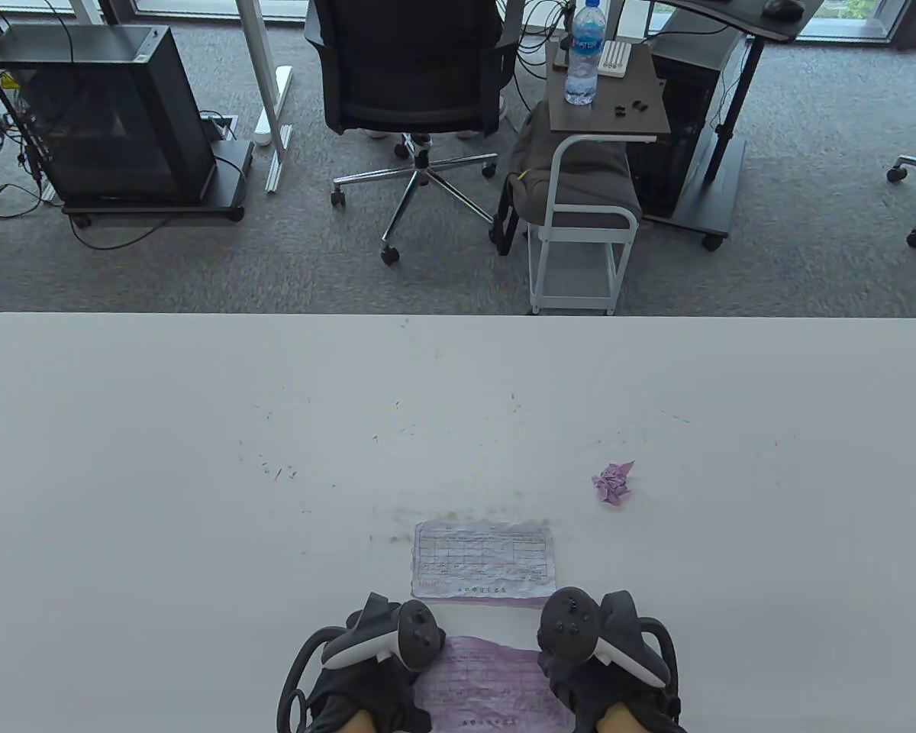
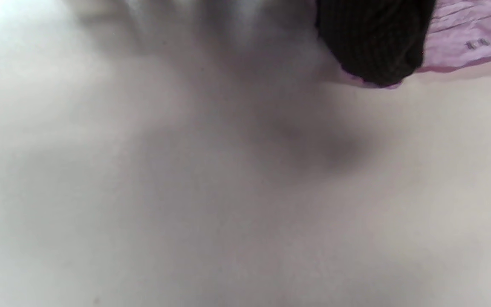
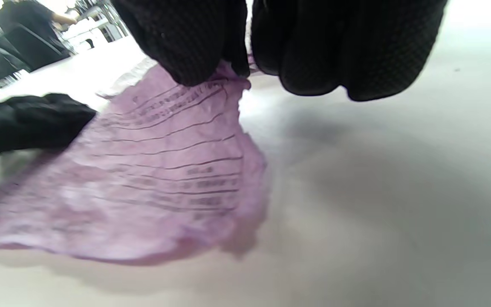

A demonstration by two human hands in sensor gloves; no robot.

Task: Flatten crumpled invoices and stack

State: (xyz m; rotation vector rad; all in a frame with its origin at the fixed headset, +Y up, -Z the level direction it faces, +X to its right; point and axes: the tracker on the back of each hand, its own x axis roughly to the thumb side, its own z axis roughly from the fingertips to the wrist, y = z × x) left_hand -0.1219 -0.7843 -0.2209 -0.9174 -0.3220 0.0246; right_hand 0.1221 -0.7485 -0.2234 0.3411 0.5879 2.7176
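Observation:
A pink invoice (image 1: 487, 683), wrinkled but opened out, lies at the table's near edge between my hands. My left hand (image 1: 374, 657) is at its left side; in the left wrist view a gloved finger (image 2: 373, 42) rests on the sheet's corner (image 2: 475, 38). My right hand (image 1: 603, 649) grips the sheet's right edge; in the right wrist view its fingers (image 3: 194, 47) pinch the paper (image 3: 160, 179) and lift that edge. A flattened white invoice (image 1: 483, 560) lies just beyond. A crumpled pink ball (image 1: 613, 483) sits to the right.
The white table (image 1: 198, 458) is scuffed near the middle. Beyond its far edge stand an office chair (image 1: 412, 76), a small side table (image 1: 607, 99) with a water bottle (image 1: 585, 53), and a computer case (image 1: 99, 114).

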